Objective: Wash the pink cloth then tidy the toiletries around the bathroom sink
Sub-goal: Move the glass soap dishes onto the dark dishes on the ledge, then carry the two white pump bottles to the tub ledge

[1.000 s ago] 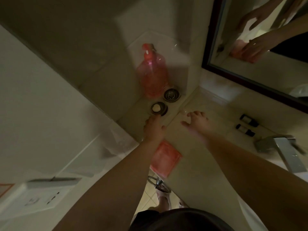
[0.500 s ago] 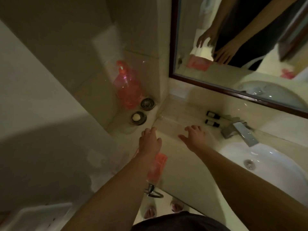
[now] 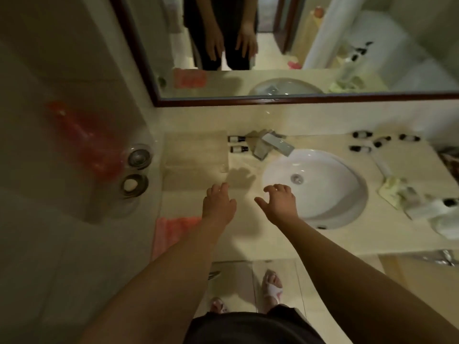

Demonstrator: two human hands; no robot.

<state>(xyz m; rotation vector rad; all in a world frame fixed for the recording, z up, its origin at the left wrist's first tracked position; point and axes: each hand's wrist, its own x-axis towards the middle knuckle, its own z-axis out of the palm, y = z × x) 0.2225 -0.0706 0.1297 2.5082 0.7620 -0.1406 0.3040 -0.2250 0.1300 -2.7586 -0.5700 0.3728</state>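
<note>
Pink cloth (image 3: 173, 232) lies on the counter (image 3: 248, 234) — beside left hand (image 3: 218, 204).

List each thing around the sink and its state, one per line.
pink cloth: flat at the counter's front left edge, untouched
left hand: open, above the counter, holding nothing
right hand: open, at the basin's rim, holding nothing
faucet: no water seen running
basin: holds nothing, drain uncovered
two small bottles: lying down left of the faucet
</note>
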